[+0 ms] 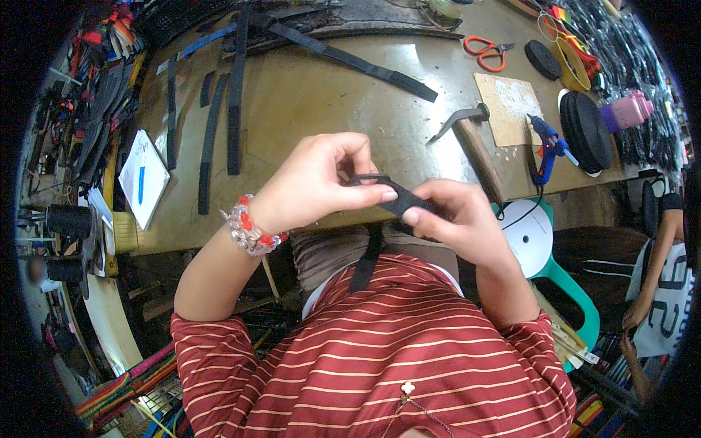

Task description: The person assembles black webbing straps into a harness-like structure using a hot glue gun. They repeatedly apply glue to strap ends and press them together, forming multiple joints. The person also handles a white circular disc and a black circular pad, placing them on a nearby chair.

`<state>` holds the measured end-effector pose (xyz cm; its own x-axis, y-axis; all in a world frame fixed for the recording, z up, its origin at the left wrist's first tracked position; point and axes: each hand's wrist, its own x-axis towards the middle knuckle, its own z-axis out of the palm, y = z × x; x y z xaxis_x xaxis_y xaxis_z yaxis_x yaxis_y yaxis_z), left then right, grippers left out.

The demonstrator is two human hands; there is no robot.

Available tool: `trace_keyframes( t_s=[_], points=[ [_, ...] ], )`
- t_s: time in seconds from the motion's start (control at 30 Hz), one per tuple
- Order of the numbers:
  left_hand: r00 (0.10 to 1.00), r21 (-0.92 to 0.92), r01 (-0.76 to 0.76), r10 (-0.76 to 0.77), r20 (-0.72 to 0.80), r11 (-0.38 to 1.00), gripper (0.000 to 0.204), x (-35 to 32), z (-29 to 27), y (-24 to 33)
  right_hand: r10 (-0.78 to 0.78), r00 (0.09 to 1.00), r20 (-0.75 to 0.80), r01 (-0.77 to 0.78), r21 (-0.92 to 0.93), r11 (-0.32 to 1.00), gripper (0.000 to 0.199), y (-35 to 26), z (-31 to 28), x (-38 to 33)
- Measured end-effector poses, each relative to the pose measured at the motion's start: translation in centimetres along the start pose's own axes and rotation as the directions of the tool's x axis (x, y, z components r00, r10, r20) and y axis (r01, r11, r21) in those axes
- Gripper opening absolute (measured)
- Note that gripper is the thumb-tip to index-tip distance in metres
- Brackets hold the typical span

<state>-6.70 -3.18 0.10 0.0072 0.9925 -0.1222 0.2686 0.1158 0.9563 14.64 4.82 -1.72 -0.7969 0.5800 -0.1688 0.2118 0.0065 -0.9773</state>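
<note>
Between both hands, just above the table's near edge, a black webbing strap (398, 198) is stretched, with a small black loop or buckle at its left end that I cannot make out clearly. My left hand (332, 171) pinches that left end between thumb and fingers; a beaded bracelet circles its wrist. My right hand (456, 219) grips the strap a little further right, thumb on top. A tail of the strap hangs down over my lap.
Several black straps lie at the table's (307, 131) left and back. To the right are a hammer (478, 157), a blue glue gun (546, 150), orange-handled scissors (489, 55), cardboard (509, 109) and black strap rolls (584, 131). A notebook (144, 179) with a pen lies left. Another person's arm (655, 266) shows far right.
</note>
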Motion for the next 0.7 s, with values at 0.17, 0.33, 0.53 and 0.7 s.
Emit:
trace_keyframes(
  t_s=[0.17, 0.33, 0.53, 0.7],
  points=[
    [0.993, -0.169, 0.016, 0.004, 0.114, 0.985, 0.019, 0.3, -0.6, -0.3, -0.198, 0.979, -0.041, 0.193, -0.104, 0.976, 0.019, 1.0, 1.1, 0.9],
    [0.99, 0.167, -0.138, 0.133, 0.039, 0.976, 0.02, 3.9, -2.1, -3.8, -0.23, 0.968, -0.096, 0.182, -0.354, 0.917, 0.028, 3.2, 0.4, 3.2],
    [0.978, 0.458, -0.109, 0.178, -0.11, 0.882, 0.027, 8.3, -2.5, -9.8, -0.365, 0.852, -0.376, -0.399, -0.917, 0.011, 0.052, 7.4, -7.5, 2.9],
    [0.967, 0.458, -0.154, 0.228, -0.111, 0.876, 0.025, 8.1, -2.0, -10.9, -0.143, 0.883, -0.447, -0.142, -0.543, 0.827, 0.052, 4.6, -5.5, 0.8]
  ],
)
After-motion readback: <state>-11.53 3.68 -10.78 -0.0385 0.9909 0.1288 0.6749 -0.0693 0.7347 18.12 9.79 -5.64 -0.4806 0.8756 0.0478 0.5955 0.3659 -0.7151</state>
